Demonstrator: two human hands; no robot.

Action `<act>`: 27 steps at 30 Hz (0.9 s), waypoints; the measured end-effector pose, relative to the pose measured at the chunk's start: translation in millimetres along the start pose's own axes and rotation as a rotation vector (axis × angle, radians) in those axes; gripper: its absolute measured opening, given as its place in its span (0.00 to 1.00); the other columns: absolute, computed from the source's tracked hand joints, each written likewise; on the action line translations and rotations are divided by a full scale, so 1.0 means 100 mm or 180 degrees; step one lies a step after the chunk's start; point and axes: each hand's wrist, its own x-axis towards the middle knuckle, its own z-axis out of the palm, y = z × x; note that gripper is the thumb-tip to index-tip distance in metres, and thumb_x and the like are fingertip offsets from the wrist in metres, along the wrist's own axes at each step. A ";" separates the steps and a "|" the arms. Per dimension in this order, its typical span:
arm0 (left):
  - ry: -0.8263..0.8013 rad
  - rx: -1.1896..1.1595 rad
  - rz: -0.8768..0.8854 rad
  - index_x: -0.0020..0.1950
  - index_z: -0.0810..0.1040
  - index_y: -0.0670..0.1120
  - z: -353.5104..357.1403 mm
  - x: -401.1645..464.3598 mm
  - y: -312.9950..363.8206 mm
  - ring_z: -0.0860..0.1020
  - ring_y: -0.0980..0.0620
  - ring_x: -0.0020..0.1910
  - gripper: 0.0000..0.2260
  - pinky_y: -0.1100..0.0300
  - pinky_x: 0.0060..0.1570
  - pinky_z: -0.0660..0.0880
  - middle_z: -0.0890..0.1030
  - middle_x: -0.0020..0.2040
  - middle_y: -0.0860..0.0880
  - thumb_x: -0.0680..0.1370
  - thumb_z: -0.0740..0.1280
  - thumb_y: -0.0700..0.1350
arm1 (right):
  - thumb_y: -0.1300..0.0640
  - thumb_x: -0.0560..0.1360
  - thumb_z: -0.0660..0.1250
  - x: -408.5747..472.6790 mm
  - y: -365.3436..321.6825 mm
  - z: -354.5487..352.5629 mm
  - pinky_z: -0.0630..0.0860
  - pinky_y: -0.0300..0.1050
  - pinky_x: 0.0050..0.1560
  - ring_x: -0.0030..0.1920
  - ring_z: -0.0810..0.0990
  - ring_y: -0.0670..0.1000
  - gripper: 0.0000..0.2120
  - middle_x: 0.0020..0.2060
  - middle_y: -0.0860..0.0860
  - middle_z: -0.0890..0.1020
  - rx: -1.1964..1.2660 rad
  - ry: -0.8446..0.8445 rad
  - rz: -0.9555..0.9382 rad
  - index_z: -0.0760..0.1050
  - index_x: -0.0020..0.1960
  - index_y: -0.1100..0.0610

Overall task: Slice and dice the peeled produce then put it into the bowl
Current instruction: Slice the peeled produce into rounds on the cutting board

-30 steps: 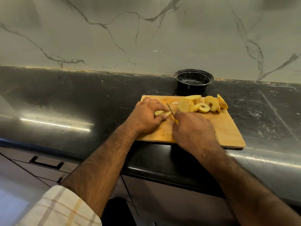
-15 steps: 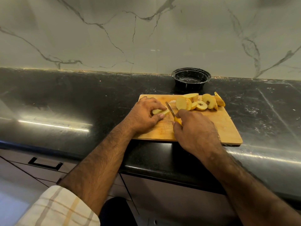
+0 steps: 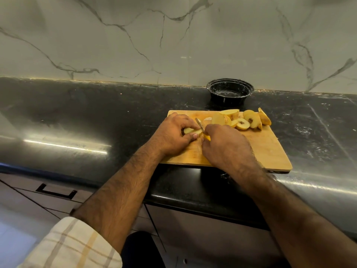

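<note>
Piece being cut (image 3: 190,130): pale yellow, lying flat on the wooden cutting board (image 3: 270,149), near the board's left-centre. It sits under and between the fingers of the left hand (image 3: 172,138), w/ fingertips curled over the top and thumb pressing its near side. Right hand (image 3: 226,146) is just beside it on the right, touching or nearly touching the left thumb.

Knife (image 3: 200,124): short blade pokes up between the two hands, tilted, tip pointing away from the person toward the far-left of the board. Yellow handle (image 3: 207,137) only partly seen, mostly buried in the right fist. Blade meets the piece at its right end; exact depth of cut can't be told.

Other slices (image 3: 243,120): loose pile at the board's far-right part, several showing a brown core/seed spot, well apart from the left hand, near the right hand's knuckles.

Bowl (image 3: 229,92): black, round, on the dark surface (image 3: 96,117) just behind the board's far edge, against the marble wall (image 3: 135,35). Nothing seen inside.

No brand, label or writing readable anywhere.

Grip state: left hand closed round the piece, pinning it to the board. Right hand closed tight round the knife handle, fingers wrapped, back of hand up.

Board lies at the front of the surface, right-front corner nearest the edge. Checked sleeve (image 3: 73,246) rolled up on the left arm; drawer handle (image 3: 56,192) below left.
</note>
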 end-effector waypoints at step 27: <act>0.0060 -0.0019 0.0072 0.61 0.86 0.53 -0.01 -0.05 -0.01 0.78 0.56 0.56 0.14 0.42 0.66 0.76 0.82 0.53 0.58 0.77 0.72 0.54 | 0.51 0.81 0.67 0.03 -0.10 -0.03 0.75 0.48 0.47 0.50 0.74 0.51 0.18 0.50 0.48 0.74 0.0057 -0.0100 0.0043 0.73 0.70 0.50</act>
